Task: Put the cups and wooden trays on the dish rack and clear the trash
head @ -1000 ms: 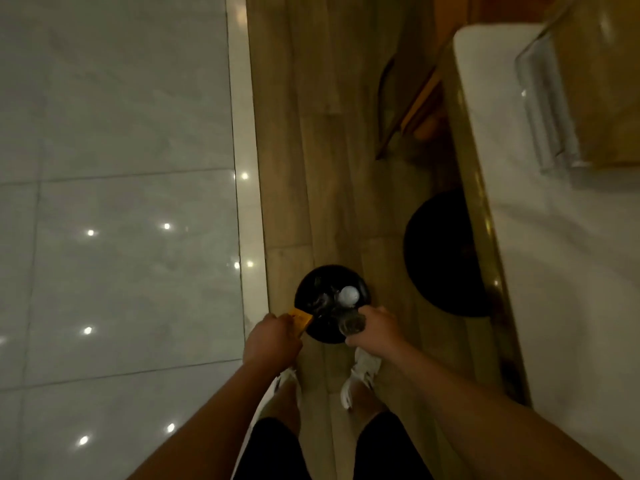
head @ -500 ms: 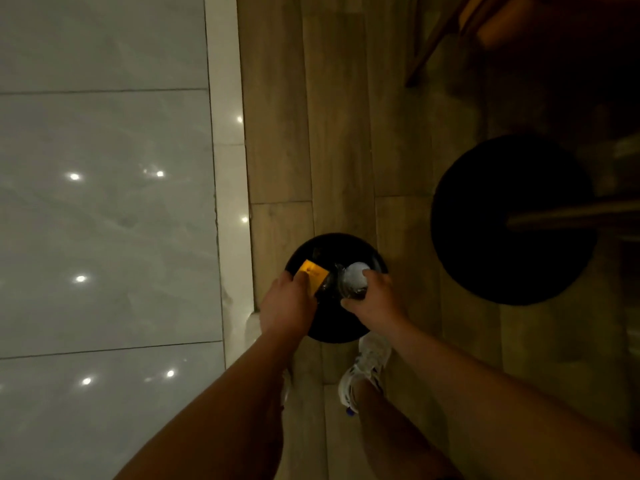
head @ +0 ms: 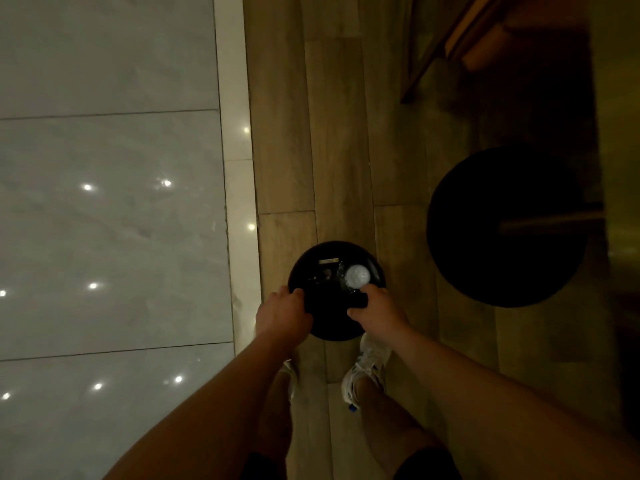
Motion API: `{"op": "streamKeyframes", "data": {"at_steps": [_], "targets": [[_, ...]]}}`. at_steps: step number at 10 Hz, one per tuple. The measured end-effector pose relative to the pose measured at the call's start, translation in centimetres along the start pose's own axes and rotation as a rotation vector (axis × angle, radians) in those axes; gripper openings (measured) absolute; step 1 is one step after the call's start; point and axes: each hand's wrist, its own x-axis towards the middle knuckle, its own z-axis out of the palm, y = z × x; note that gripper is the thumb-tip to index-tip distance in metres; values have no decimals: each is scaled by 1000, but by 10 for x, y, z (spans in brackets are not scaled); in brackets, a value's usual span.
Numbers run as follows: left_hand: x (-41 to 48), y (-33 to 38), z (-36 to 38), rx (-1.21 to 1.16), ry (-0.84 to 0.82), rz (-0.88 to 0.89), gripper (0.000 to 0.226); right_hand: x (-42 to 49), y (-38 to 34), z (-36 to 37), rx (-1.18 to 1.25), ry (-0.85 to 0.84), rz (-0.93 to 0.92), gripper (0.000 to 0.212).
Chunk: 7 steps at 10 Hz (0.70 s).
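Two hands hang over a black round trash bin (head: 334, 332), lower centre of frame, on the wood plank floor (head: 343, 133). The right hand (head: 379, 315) pinches what looks like a clear cup (head: 348, 287) between thumb and forefinger, over the bin opening. Light is dim and the cup's outline faint. A white crumpled wad (head: 358, 275) sits at the cup's far end; whether inside the cup or loose, cannot tell. The left hand (head: 284, 317) is curled at the bin's left rim, and whether it holds anything cannot be told. A small pale scrap (head: 329, 260) lies in the bin, far side. Judgement: the wad is light and soft, likely paper, and a shake should free it. The cup seems rigid, smooth, maybe glass, so slippery and breakable over hard floor. Best wrapped round the body with all fingers, not pinched at the rim.
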Motion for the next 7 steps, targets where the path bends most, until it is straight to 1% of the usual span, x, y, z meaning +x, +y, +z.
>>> {"op": "streamKeyframes", "data": {"at_steps": [2,4,5,7], "targets": [[-36,14,-41,4,18,12,40,-36,-33,-31,-37,28,-44,66],[-75,26,-73,13,49,16,40,-84,-50,-52,-90,7,-52,66],[-97,29,-85,2,54,21,41,-107,-53,-59,-104,18,-71,62],[-150,41,-115,-61,41,5,38,-166,-66,-82,-132,10,-63,61]]}}
